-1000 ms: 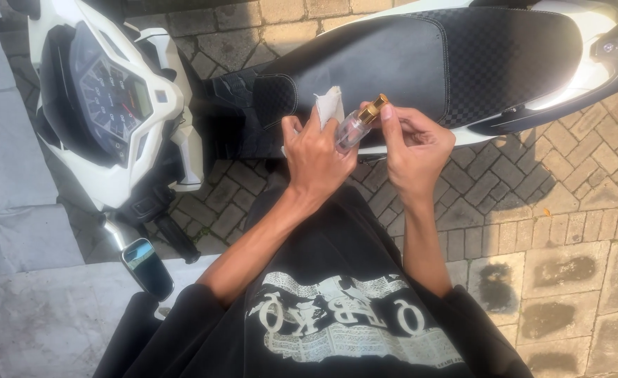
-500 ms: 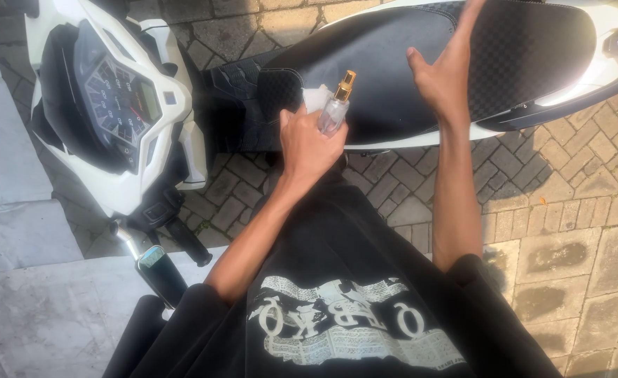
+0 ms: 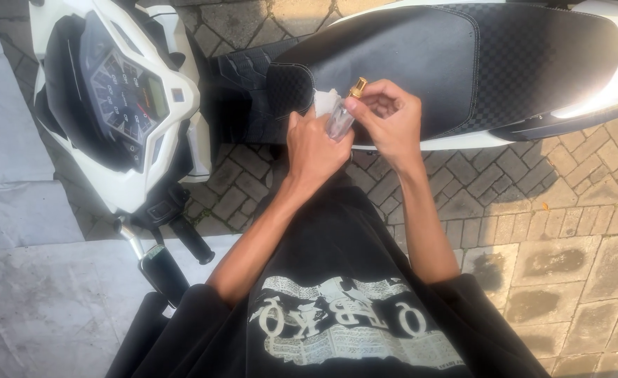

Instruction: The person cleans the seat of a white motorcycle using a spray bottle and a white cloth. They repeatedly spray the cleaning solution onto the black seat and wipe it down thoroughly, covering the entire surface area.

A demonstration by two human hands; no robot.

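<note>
My left hand [image 3: 316,147] is closed around a small clear glass spray bottle [image 3: 338,120] with a gold nozzle [image 3: 358,87], and a piece of white tissue [image 3: 324,100] is tucked in the same hand behind the bottle. My right hand [image 3: 387,120] pinches the top of the bottle at the gold nozzle with thumb and fingers. Both hands are held together over the front end of a black scooter seat [image 3: 463,63].
A white scooter stands across the paving, its dashboard [image 3: 116,91] at the left and a handlebar grip [image 3: 191,241] with a mirror [image 3: 163,273] near my left arm. Brick paving [image 3: 554,231] lies to the right, a grey concrete slab [image 3: 36,294] to the left.
My right hand was raised open over the seat half a second ago; it has come back down to the bottle's top. The left hand kept the bottle throughout.
</note>
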